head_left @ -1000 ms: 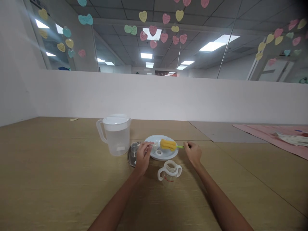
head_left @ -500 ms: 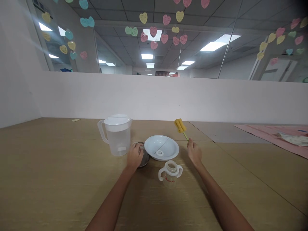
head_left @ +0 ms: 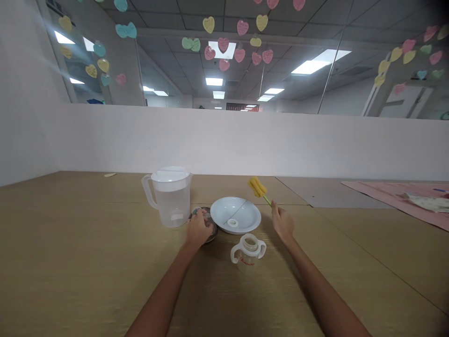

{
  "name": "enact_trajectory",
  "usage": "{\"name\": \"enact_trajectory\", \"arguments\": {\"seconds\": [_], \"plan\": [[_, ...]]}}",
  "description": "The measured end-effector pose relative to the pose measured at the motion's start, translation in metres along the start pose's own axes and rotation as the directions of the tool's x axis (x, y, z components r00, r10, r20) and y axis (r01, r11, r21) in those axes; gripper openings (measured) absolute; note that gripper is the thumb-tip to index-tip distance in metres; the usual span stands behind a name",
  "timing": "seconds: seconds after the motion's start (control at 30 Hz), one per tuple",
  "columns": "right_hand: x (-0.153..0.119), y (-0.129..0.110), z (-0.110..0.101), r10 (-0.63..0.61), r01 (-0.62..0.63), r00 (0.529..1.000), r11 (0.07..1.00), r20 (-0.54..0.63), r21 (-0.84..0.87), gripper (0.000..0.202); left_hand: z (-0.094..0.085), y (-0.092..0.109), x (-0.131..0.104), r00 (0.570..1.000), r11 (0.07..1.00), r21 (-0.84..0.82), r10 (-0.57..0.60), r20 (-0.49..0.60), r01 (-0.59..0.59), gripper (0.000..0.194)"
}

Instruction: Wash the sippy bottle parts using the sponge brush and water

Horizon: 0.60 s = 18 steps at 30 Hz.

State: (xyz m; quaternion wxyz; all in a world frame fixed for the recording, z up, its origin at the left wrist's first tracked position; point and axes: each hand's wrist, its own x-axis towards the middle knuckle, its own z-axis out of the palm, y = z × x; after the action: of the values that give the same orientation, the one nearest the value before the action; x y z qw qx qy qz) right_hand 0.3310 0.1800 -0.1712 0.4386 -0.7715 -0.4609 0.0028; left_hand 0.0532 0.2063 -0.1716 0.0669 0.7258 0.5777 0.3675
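Observation:
My right hand (head_left: 283,224) is closed round the thin green handle of a yellow sponge brush (head_left: 257,186), raised above the table with its head tilted up and left. My left hand (head_left: 199,230) is over a dark metal dish (head_left: 212,232), fingers bent together at it. What those fingers hold, if anything, is hidden; a small pale, clear piece shows just past them. Between my hands sits a white bowl (head_left: 219,206) with a thin straw-like line and a small white ring (head_left: 232,223) in it. Nearer me stands an uncapped clear baby bottle (head_left: 247,256) with white side handles.
A clear lidded pitcher (head_left: 172,201) stands left of the metal dish. A pink cloth (head_left: 379,189) with a pale item on it lies at the far right. Behind the table (head_left: 87,257) rise a white wall and a glass pane with heart-shaped notes.
My right hand has shifted slightly left, and the sponge head has swung left and a little down. My left hand has moved slightly right over the metal dish.

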Motion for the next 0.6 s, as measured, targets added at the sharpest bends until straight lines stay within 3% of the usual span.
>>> {"name": "enact_trajectory", "arguments": {"seconds": [0.1,0.2,0.3,0.47,0.6], "plan": [[0.0,-0.001,-0.002,0.009,-0.009,1.0,0.999,-0.002,-0.031,0.072,-0.001,0.004,-0.001,0.989,0.993,0.021,0.115,-0.093,-0.113,0.023],[0.0,-0.002,-0.004,-0.01,0.011,1.0,0.999,0.019,-0.05,0.071,0.0,0.011,-0.005,0.948,0.955,0.022,0.296,-0.116,-0.296,0.021],[0.0,-0.002,-0.005,-0.039,0.041,0.999,0.998,0.028,-0.056,0.07,0.003,0.021,-0.01,0.894,0.894,-0.019,0.447,-0.034,-0.447,0.024],[0.0,-0.003,-0.006,-0.048,0.05,0.998,0.997,0.028,-0.057,0.071,0.012,0.03,-0.015,0.807,0.815,-0.054,0.579,0.117,-0.577,0.03],[0.001,-0.003,-0.006,-0.038,0.041,0.998,0.997,0.047,-0.07,0.072,0.022,0.03,-0.012,0.788,0.798,-0.042,0.601,0.137,-0.601,0.031]]}}
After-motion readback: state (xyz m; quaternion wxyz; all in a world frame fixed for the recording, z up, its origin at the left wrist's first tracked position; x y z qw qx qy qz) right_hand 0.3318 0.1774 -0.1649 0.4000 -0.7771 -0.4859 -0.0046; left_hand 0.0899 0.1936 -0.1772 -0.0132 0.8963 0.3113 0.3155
